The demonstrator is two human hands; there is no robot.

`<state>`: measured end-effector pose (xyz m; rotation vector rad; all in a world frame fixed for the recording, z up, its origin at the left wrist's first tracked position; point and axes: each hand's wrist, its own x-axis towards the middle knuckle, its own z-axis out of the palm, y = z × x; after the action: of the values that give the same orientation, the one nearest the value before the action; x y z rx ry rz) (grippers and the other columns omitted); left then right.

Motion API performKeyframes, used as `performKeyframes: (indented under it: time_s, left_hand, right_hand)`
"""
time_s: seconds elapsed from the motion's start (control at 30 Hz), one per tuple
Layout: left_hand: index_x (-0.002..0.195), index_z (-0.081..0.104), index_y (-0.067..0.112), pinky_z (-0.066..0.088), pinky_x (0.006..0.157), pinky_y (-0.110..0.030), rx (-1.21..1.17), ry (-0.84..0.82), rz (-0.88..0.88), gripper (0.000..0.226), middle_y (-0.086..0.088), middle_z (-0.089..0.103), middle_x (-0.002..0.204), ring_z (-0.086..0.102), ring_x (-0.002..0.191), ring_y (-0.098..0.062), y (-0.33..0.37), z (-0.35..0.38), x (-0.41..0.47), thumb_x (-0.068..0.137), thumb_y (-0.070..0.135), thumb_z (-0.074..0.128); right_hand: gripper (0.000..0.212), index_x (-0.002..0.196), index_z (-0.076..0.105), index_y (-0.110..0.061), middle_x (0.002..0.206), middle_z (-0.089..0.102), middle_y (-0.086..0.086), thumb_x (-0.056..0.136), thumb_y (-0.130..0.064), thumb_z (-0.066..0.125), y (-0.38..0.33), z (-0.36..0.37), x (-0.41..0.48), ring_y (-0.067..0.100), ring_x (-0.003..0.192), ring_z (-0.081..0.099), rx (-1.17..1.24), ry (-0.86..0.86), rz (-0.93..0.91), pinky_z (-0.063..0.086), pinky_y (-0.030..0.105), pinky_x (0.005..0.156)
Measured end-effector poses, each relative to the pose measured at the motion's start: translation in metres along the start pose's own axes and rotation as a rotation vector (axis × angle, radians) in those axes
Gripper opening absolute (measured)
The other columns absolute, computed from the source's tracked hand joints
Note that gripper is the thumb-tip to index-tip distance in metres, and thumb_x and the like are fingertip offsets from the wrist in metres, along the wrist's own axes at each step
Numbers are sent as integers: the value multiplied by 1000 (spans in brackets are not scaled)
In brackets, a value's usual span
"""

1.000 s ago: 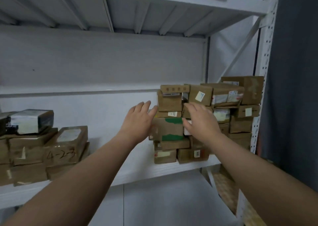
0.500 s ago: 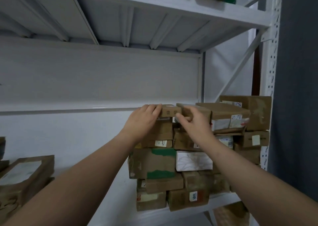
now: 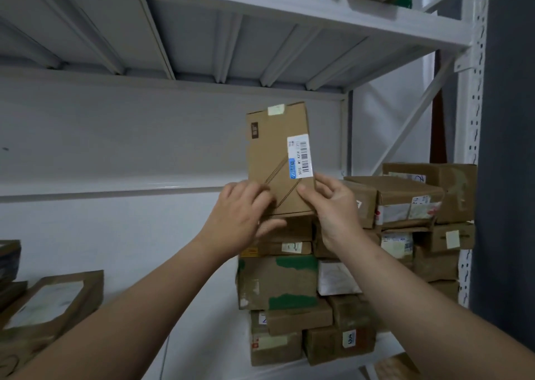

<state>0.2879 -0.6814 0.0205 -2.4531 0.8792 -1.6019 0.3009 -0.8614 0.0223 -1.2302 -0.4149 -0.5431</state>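
A flat box is held upright by the left hand and the right hand, which grasp its bottom edge, at 12 o'clock above the pile of boxes.

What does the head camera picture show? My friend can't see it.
The left hand and right hand hold a flat cardboard box upright, its barcode label facing the camera, above a stack of brown boxes in a white metal rack.

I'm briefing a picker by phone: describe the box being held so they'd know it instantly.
On the white metal shelving, find the stack of brown cartons at the right end. Above its left side, the left hand and right hand hold a flat carton. It alone stands upright, broad face out, with a white barcode label.
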Motion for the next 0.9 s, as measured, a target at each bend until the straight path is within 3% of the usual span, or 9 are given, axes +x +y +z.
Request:
performKeyframes:
  time_s: [0.13, 0.27, 0.33, 0.4, 0.47, 0.53, 0.73, 0.83, 0.9]
  left_hand:
    - [143, 29, 30, 35, 99, -28, -670, -51, -587, 85, 4, 25, 147, 34, 129, -14, -6, -22, 13, 75, 77, 47]
    - [145, 9, 52, 47, 87, -20, -1033, -107, -628, 100, 6, 16, 151, 30, 129, -13, -17, -46, 18, 68, 62, 73]
    - [145, 10, 53, 51, 72, -15, -1142, -158, -574, 99, 6, 30, 146, 40, 122, -10, -25, -57, 13, 72, 47, 77]
    - [143, 27, 44, 58, 67, -32, -1231, -198, -553, 81, 5, 55, 125, 59, 107, -14, -34, -68, 5, 79, 33, 76]
    - [126, 44, 35, 58, 72, -41, -1164, -148, -570, 52, 3, 62, 103, 64, 94, -17, -45, -76, -2, 84, 25, 71]
    - [125, 45, 30, 55, 79, -31, -941, -59, -546, 43, 9, 59, 108, 59, 98, -11, -59, -81, -6, 88, 24, 67]
    - [109, 53, 26, 54, 72, -24, -741, -197, -485, 35, 15, 58, 104, 56, 94, -4, -94, -101, -17, 82, 41, 68]
    - [106, 64, 31, 54, 77, -25, -834, -199, -505, 41, 10, 65, 105, 61, 95, -9, -107, -115, -23, 69, 49, 69]
    - [104, 68, 33, 54, 72, -17, -857, -175, -520, 36, 12, 67, 103, 63, 92, -4, -113, -118, -28, 71, 47, 71]
  right_hand:
    - [41, 101, 50, -32, 105, 65, -5, 78, -9, 76, -6, 33, -16, 3, 93, 67, -86, -35, -155, 55, 21, 75]
    - [55, 109, 40, -46, 112, 58, -22, 82, -9, 72, -7, 66, -39, -10, 102, 59, -172, -202, -310, 52, 13, 72]
    - [77, 125, 33, -58, 117, 52, -38, 83, -7, 70, -7, 76, -46, -10, 111, 54, -159, -360, -316, 54, 18, 77]
    - [89, 137, 24, -60, 133, 43, -36, 84, -6, 70, -8, 83, -51, -5, 124, 47, -183, -520, -298, 54, 26, 87]
    - [88, 141, 21, -59, 149, 29, -24, 88, -5, 65, -10, 87, -54, -1, 136, 33, -241, -610, -273, 48, 24, 98]
    - [83, 137, 20, -62, 151, 22, -23, 92, -4, 58, -18, 93, -56, 0, 139, 28, -307, -562, -302, 44, 24, 102]
    - [75, 149, 13, -41, 159, 3, -5, 92, -24, 61, -53, 100, -33, 17, 145, 6, -613, -61, -579, 18, 43, 116]
    - [72, 150, 13, -39, 157, 18, 1, 92, -42, 57, -62, 96, -16, 23, 144, 18, -652, -110, -371, 26, 49, 114]
    - [57, 143, 34, -33, 141, 44, 2, 92, -44, 57, -62, 94, -11, 18, 129, 44, -527, -191, -213, 46, 30, 96]
